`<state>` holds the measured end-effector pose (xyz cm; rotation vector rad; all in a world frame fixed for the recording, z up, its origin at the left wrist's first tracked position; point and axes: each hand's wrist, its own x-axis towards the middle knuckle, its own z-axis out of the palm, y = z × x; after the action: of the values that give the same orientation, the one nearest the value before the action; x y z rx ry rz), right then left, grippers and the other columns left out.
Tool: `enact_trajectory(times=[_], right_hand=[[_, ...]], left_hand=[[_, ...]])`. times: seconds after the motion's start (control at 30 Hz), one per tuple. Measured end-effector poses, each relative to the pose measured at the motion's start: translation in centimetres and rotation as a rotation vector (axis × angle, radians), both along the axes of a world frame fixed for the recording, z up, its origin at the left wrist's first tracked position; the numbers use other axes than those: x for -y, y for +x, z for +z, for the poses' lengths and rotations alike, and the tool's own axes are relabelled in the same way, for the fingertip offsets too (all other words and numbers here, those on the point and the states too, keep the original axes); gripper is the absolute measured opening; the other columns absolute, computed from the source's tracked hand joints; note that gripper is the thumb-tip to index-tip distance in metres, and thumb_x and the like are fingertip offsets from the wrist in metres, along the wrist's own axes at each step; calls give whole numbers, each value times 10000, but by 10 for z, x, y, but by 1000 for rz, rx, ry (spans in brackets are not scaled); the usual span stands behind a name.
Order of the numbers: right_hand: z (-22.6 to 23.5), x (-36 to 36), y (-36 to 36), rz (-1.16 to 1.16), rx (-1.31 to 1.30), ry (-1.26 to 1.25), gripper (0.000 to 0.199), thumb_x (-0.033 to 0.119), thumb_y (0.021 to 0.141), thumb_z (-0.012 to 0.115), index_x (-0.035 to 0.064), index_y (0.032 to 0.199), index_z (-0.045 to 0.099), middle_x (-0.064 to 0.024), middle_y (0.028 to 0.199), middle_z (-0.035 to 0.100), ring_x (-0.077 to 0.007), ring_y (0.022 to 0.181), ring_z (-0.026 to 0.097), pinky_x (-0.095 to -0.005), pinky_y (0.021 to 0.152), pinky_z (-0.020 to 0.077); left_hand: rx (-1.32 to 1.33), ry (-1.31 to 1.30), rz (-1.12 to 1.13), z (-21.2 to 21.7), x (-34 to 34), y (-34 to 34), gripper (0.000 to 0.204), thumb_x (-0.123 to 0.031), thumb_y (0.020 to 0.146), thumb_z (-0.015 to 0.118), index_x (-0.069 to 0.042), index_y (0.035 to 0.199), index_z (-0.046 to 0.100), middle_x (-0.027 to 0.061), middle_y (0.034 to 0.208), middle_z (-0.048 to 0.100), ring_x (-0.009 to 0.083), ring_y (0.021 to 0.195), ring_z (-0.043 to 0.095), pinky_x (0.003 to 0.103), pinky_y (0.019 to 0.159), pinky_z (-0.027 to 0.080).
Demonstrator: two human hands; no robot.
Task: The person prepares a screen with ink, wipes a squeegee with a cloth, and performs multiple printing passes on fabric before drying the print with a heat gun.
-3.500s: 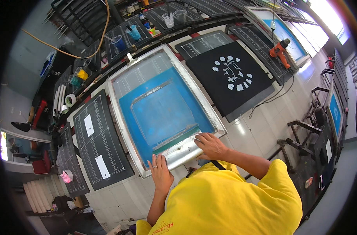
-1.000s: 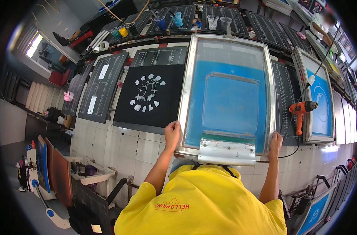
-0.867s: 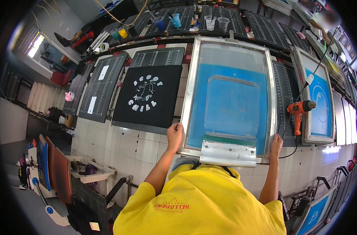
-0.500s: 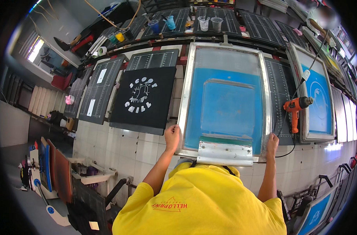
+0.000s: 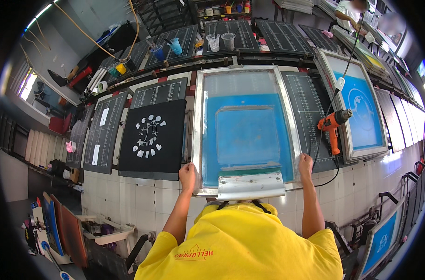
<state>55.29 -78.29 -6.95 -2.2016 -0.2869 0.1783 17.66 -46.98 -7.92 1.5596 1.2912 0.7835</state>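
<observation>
A silver-edged screen printing frame (image 5: 199, 135) with blue mesh lies in front of me, over one of the dark boards. At its near left corner my left hand (image 5: 187, 175) is closed on the rim. My right hand (image 5: 306, 164) grips the near right side, its fingertips partly hidden. Between them a squeegee (image 5: 251, 184) with a wide metal holder and green blade rests across the frame's near end. Left of the frame, a black fabric piece (image 5: 170, 135) with a white print covers a board. An orange heat gun (image 5: 333, 125) stands to the right of the frame.
Another blue-mesh frame (image 5: 384, 135) leans at the right. A cable (image 5: 320, 140) hangs by the heat gun. Plastic cups (image 5: 176, 45) stand on the far boards. Boards with scale marks (image 5: 106, 135) flank the work. A co-worker (image 5: 350, 16) is at the far right.
The whole view has shifted, so the tables now sit farther left. The held frame looks slightly smaller and seems to have come down a little. Both hands keep their hold; the squeegee stays on it.
</observation>
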Motion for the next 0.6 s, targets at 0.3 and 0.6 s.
enact_trajectory(times=[0.3,0.6], right_hand=[[6,-24,5,37,-20,-28,337,212,918,472,-79,936,643,-260,782,619,-342,715,607,-428,710,458],[3,-38,-1,41,-64,-9,336,194,940,474,-84,1018,646,-249,832,649,-303,773,621,-396,755,461]], left_hand=[[21,-13,17,3,-20,8,337,-209,924,567,113,872,649,58,675,575,128,667,492,323,634,411],[44,-59,76,0,-29,1,313,-200,920,566,95,889,665,43,651,567,117,643,494,323,610,410]])
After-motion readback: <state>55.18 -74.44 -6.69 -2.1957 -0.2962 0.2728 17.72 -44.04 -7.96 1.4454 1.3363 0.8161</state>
